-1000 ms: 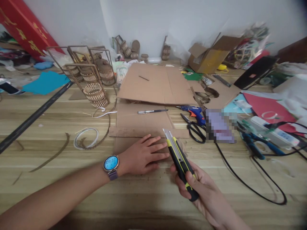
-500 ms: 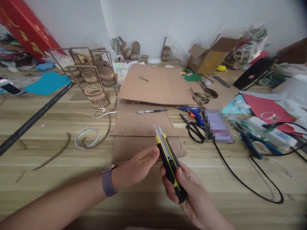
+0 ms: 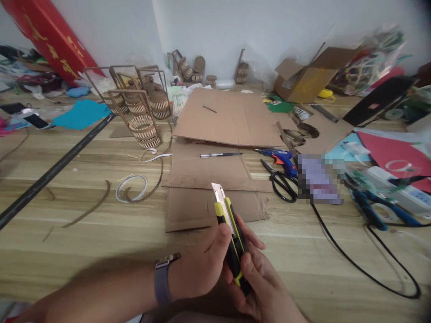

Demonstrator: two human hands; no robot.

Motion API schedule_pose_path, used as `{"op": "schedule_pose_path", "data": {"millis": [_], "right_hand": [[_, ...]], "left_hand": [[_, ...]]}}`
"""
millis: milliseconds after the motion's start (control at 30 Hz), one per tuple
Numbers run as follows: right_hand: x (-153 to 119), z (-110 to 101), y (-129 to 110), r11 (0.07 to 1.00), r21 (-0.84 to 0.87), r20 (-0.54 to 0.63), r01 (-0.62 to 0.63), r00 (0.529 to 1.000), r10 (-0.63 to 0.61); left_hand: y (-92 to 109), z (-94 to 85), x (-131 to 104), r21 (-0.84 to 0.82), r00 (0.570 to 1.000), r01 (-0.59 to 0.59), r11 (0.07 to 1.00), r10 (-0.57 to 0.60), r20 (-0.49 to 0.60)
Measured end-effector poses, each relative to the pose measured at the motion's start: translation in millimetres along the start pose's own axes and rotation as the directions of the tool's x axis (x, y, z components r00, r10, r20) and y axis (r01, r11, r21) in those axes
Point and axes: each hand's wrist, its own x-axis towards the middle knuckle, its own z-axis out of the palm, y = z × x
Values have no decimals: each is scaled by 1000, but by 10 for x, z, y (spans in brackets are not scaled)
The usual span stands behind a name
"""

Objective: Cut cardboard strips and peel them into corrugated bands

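My right hand [image 3: 266, 282] grips the lower handle of a yellow-and-black utility knife [image 3: 238, 258], its thumb resting along the side. The metal blade sticks out at the top, pointing away from me. Around the upper handle, my left hand [image 3: 204, 262] is closed, thumb in front and fingertips showing past the far side; a watch is on that wrist. Beyond the blade lie cardboard pieces [image 3: 188, 211], with a pen [image 3: 220, 155] on one. A larger cardboard sheet [image 3: 232, 121] carries a thin dark stick [image 3: 209, 109].
Black-handled scissors [image 3: 284, 186], a blue glue gun [image 3: 284, 159], pliers [image 3: 373, 206] and a power strip [image 3: 400, 190] with a looping black cable [image 3: 340, 249] lie right. Left are small woven baskets [image 3: 144, 130], a white coil [image 3: 117, 190] and a long black strip [image 3: 57, 168]. A cardboard box [image 3: 310, 83] stands behind.
Both hands and the knife have come down closer to me. My left hand has closed around the handle, and the blade shows more plainly. The view has shifted slightly left.
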Motion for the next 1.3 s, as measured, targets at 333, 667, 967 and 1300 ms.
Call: {"op": "schedule_pose_path", "data": {"millis": [333, 667, 967, 1300], "right_hand": [[-153, 62, -29, 997, -36, -54, -67, 996, 65], [-147, 50, -32, 987, 90, -2, -136, 991, 137], [-185, 18, 75, 996, 3, -44, -87, 995, 87], [-70, 97, -12, 987, -61, -108, -151, 984, 144]], "left_hand": [[-17, 44, -101, 88, 998, 69, 994, -69, -3], [-76, 79, -196, 19, 951, 304, 953, -302, -68], [-56, 127, -233, 71, 980, 182, 981, -174, -100], [-127, 122, -262, -118, 953, 293, 949, -299, -41]]}}
